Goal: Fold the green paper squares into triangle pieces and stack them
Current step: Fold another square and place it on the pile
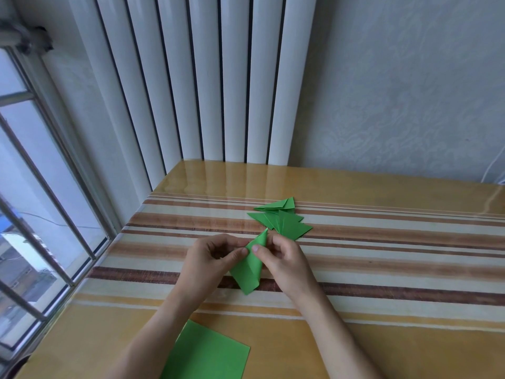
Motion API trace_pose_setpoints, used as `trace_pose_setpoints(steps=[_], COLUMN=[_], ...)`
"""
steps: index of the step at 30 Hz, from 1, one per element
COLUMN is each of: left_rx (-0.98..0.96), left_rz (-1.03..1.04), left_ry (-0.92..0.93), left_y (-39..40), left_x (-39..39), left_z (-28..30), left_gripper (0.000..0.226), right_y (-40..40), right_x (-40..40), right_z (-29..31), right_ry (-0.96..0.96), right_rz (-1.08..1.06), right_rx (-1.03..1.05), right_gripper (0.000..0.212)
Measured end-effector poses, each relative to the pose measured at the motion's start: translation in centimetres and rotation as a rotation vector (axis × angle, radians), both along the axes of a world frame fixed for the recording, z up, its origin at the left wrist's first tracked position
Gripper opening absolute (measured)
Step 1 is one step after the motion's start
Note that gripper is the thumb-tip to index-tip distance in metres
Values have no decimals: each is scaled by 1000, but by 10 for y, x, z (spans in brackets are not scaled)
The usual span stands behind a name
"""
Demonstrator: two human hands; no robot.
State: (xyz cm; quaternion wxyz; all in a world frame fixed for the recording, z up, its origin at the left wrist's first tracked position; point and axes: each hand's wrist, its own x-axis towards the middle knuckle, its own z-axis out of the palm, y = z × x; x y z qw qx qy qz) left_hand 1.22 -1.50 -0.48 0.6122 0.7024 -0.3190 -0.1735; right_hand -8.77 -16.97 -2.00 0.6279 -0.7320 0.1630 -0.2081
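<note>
Both hands hold 1 green paper (250, 265) above the striped table (382, 269): left hand (211, 255) and right hand (281, 257) pinch its upper part. It is creased into a long, narrow triangle, tip pointing away. Just beyond the grip lies the pile (281, 220) of folded triangles; nearer, a flat square (207, 354).

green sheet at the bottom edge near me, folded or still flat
Flat and unfolded: the green sheet lies spread on the table with no crease showing, though its near part runs out of frame.
</note>
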Motion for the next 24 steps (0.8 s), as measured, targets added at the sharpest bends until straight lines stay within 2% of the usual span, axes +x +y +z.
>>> trace_pose_setpoints(steps=[3,6,12,17,20,24], left_rx=[45,54,-25,2,-8,-12], left_rz=[2,-1,40,9,50,79], left_ry=[5,60,369,389,381,421], left_y=[-1,-2,0,-1,0,1], left_x=[-1,-4,-6,-11,-13,-14], left_z=[-1,1,6,11,16,18], left_gripper=[7,6,10,18,17,16], right_y=[-2,-2,0,-1,0,-1], right_x=[0,0,2,0,-1,-2], right_z=[-1,0,-3,-3,-2,-3], right_ry=[-1,-15,26,62,88,88], right_rz=[-24,-42,21,118,180,180], right_rx=[-4,6,-33,-56,-99,-99], right_gripper=[17,26,40,33,37,24])
